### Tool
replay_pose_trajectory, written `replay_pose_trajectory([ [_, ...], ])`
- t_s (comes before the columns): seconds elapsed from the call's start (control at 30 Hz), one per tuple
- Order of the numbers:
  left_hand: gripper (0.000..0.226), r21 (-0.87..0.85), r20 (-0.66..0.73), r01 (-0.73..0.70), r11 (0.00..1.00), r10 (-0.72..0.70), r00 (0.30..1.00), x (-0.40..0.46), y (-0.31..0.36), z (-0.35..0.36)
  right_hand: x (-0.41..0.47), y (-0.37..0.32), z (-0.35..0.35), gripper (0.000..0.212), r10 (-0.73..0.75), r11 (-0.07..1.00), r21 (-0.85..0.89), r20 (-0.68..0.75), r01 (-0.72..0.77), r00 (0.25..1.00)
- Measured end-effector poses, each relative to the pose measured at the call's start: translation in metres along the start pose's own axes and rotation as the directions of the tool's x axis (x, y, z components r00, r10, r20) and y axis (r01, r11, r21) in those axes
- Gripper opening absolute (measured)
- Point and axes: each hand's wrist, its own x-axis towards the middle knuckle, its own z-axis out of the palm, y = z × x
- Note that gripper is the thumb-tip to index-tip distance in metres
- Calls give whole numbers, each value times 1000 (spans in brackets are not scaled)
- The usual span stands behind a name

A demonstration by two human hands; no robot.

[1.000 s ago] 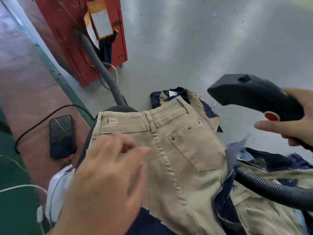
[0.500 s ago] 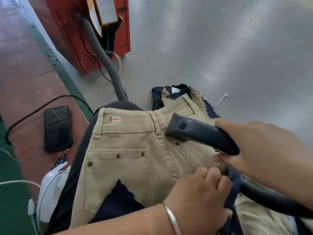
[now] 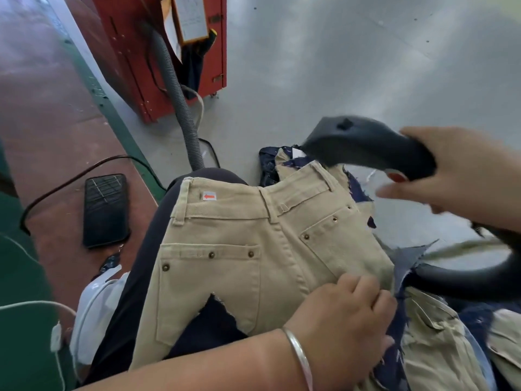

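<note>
Trousers [image 3: 239, 249] in khaki are lying pocket-side up across the lap [image 3: 158, 235] at the frame's centre. Left hand [image 3: 346, 314], lower right, is pinching their right edge with curled fingers [image 3: 363, 286]. Right hand [image 3: 465, 176], upper right, is gripping a black nozzle [image 3: 366, 145] just above the waistband [image 3: 231, 204].

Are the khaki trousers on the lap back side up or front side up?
Back side up: the khaki trousers show both riveted rear pockets. The left hand grips their edge; the right hand holds the black nozzle.
</note>
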Motion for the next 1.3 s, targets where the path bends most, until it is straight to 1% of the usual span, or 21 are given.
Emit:
replay_pose_trajectory([
  [0.1,32,116,-13,-76,990,78,997,9,2,1,-37,18,0,38,21,989,-147,10,-19,1000],
  [0.17,29,122,-13,-99,988,101,995,16,5,4,-53,25,8,43,41,980,-196,31,-34,999],
  [0.3,28,133,-16,-104,986,107,994,22,11,10,-57,6,27,42,95,953,-297,129,-53,987],
  [0.4,28,120,-18,-80,990,83,996,20,12,15,-35,-6,30,35,68,942,-336,146,-15,987],
  [0.43,28,112,-22,-75,991,78,997,19,11,16,-26,-9,30,35,60,943,-331,150,-7,987],
  [0.57,27,86,-1,-43,995,43,999,16,13,12,21,-15,39,34,-2,982,-188,104,21,995],
  [0.7,22,60,-6,-28,998,28,1000,13,16,11,61,-14,39,32,46,992,-117,-9,-47,999],
  [0.8,23,28,-12,2,1000,-1,1000,11,13,8,51,0,19,33,30,999,28,-44,-29,999],
  [0.9,20,32,-30,24,999,-23,999,11,11,7,9,13,-5,41,16,996,92,35,-19,999],
  [0.93,17,40,-38,30,999,-29,999,11,11,8,-6,17,-10,45,36,995,90,79,-43,996],
  [1.0,13,40,-60,37,999,-35,998,11,13,10,-30,26,-14,50,85,996,24,123,-89,989],
  [1.07,11,-15,-98,59,998,-60,993,9,15,12,-46,35,-11,50,106,994,-32,121,-102,987],
  [1.13,11,-79,-131,74,994,-84,988,7,14,11,-55,39,0,50,92,993,-84,123,-82,988],
  [1.23,12,-53,-88,69,996,-74,993,7,13,8,-54,24,18,47,92,987,-146,197,-64,976],
  [1.3,15,6,-30,53,999,-52,998,7,13,7,-44,11,26,41,84,986,-156,197,-54,977],
])
